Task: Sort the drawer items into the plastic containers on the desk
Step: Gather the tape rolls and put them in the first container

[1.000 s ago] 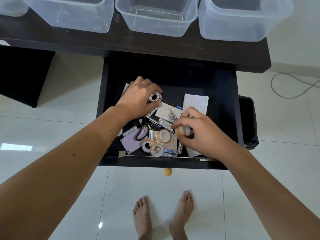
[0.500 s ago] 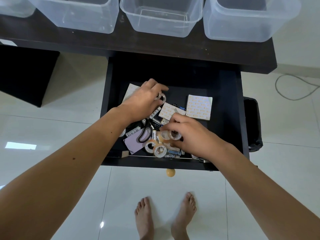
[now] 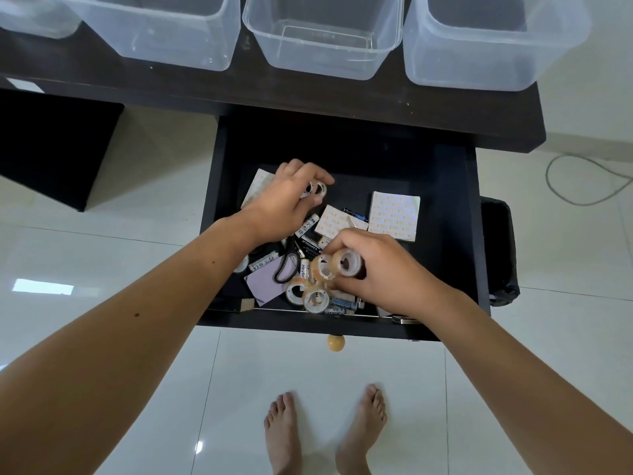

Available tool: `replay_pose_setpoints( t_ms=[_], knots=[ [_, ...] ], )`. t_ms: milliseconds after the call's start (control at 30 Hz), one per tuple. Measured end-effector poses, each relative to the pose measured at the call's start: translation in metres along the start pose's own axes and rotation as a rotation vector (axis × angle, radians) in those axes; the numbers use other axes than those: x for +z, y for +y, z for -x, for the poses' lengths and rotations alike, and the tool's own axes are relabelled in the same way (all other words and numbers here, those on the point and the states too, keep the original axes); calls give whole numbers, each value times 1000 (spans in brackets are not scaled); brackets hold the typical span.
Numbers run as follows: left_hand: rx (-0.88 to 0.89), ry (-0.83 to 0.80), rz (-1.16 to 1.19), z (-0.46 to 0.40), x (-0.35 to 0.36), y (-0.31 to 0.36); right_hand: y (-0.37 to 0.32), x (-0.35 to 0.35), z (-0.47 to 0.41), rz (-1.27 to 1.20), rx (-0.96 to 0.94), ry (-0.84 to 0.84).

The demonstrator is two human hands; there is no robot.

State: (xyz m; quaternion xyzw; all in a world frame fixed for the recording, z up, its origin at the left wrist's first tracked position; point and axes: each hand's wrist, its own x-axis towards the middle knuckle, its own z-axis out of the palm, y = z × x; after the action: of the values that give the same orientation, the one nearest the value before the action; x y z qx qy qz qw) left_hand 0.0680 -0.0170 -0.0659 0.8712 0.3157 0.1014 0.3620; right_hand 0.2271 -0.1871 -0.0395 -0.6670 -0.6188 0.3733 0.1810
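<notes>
White floor tiles surround a dark desk (image 3: 308,97) carrying clear containers (image 3: 323,39) at 12 o'clock. Below them the open drawer (image 3: 445,186) holds the clutter. At its 10 o'clock, the left hand (image 3: 284,200) pinches small tape rolls (image 3: 317,189). Toward 6 o'clock, the right hand (image 3: 380,272) grips more rolls (image 3: 347,262) above loose ones (image 3: 313,299). Batteries (image 3: 310,246) read "TEKNOX" and "Heybr"; notepads (image 3: 394,216) lie at 2 o'clock.

Clear glossy plastic containers (image 3: 322,39) are sitting along the far edge of the matt dark wood desk (image 3: 342,104). Glossy transparent tape rolls (image 3: 313,298) are catching light at the drawer's (image 3: 452,234) near edge; paper pads (image 3: 394,216) are looking matt, floor tiles (image 3: 308,371) shining.
</notes>
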Motion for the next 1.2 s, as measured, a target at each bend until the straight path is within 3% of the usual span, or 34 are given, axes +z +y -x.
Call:
replay_pose_setpoints(
  t_ms=[200,500,833,1200],
  knots=[
    [-99,131,191,12,-16,15,-1,-10,12,-121,-1,46],
    [-132,242,246,23,-20,20,7,-12,14,-136,61,12],
    [-6,-264,155,79,-29,15,-4,-4,2,33,-23,-186],
    [-87,-303,82,89,-10,16,-6,16,-13,135,-16,-123]
  ],
)
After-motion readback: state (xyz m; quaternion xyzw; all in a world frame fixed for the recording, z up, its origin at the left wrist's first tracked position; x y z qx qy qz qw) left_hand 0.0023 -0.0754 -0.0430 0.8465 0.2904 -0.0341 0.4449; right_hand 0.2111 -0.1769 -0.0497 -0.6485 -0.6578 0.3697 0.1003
